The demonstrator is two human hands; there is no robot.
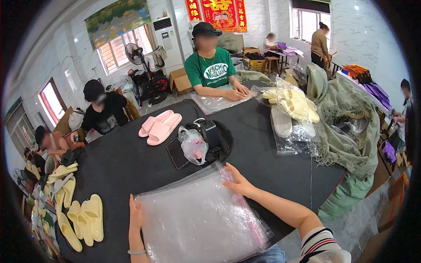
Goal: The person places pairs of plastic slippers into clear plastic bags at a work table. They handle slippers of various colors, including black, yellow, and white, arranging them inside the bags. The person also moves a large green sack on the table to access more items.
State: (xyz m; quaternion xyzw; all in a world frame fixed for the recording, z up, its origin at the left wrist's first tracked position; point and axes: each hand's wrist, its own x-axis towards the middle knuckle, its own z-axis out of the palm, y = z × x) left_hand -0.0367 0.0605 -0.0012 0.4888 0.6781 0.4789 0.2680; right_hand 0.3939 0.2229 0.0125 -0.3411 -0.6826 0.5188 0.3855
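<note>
A broad stack of clear plastic bags (188, 215) with a pink strip along its right side lies in front of me at the near table edge. My left hand (136, 215) holds the stack's left edge, thumb side up, the fingers fairly straight. At the upper right corner my right hand (239, 182) grips the bags, thumb on top and forefinger stretched along the edge; its other fingers are partly hidden. Just beyond the bags are a small clear bag (193, 145) with something pink inside, a dark phone (176, 153) and a black box-shaped device (209, 133).
Pink slippers (161, 127) stand mid-table; several pale yellow slippers (92, 217) lie at left. Bagged yellow slippers (291, 105) and a green woven sack (351, 127) fill the right. Across the black table (272, 175), a person in green (212, 70) rests both hands on plastic bags.
</note>
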